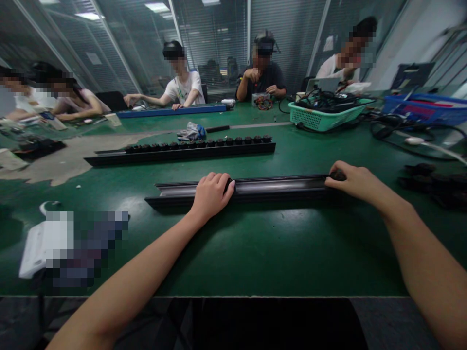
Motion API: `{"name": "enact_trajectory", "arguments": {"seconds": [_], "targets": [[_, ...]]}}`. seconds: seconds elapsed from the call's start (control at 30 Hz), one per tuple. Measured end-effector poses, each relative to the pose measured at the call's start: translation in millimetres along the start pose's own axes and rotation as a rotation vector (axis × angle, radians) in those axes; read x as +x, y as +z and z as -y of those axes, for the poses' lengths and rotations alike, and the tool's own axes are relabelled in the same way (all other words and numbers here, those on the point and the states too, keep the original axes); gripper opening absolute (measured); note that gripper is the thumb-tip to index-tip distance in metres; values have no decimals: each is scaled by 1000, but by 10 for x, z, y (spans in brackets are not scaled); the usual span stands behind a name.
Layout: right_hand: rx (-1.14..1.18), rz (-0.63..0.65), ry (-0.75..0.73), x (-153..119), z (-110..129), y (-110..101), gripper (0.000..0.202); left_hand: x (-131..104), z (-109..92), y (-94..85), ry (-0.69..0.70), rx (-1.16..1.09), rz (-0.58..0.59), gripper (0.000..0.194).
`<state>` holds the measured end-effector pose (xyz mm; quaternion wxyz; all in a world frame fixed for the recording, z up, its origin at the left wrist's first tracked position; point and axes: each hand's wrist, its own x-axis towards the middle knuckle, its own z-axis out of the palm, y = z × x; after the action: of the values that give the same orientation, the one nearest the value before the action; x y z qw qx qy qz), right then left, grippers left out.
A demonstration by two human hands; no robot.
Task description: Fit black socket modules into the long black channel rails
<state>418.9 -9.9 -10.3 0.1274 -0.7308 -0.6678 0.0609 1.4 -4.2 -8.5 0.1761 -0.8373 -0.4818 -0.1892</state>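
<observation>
Both hands are at the near black channel, which lies lengthwise across the green desk (pixel 284 253); the left hand (pixel 213 192) curls over the near black channel (pixel 280 190) left of its middle, with a dark round piece (pixel 229 184) between thumb and fingers; the right hand (pixel 348 181) pinches a small dark part (pixel 337 175) at the channel's right end, thumb and fingers close together. Beyond it lies a second black channel (pixel 182 154), carrying a row of dark knobbly pieces (pixel 211 143); behind that are a grey-and-blue glove (pixel 192 131) and a short black bar (pixel 218 129). To the right of the right hand sits a cluster of dark parts (pixel 438 182); farther back stand a green basket (pixel 317 118) full of black cables and a blue basket (pixel 419 108); at the near left lies a white object (pixel 44 243), partly pixelated. Several people sit along the far side, one reaching over a long blue bar (pixel 171 111).
</observation>
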Motion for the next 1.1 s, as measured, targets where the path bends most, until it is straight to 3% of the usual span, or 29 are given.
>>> {"name": "enact_trajectory", "arguments": {"seconds": [0.53, 1.1], "targets": [[66, -4, 33, -7, 18, 8, 42, -7, 8, 7, -4, -7, 0, 36], [20, 7, 50, 27, -120, -11, 45, -5, 5, -13, -4, -13, 5, 37]]}}
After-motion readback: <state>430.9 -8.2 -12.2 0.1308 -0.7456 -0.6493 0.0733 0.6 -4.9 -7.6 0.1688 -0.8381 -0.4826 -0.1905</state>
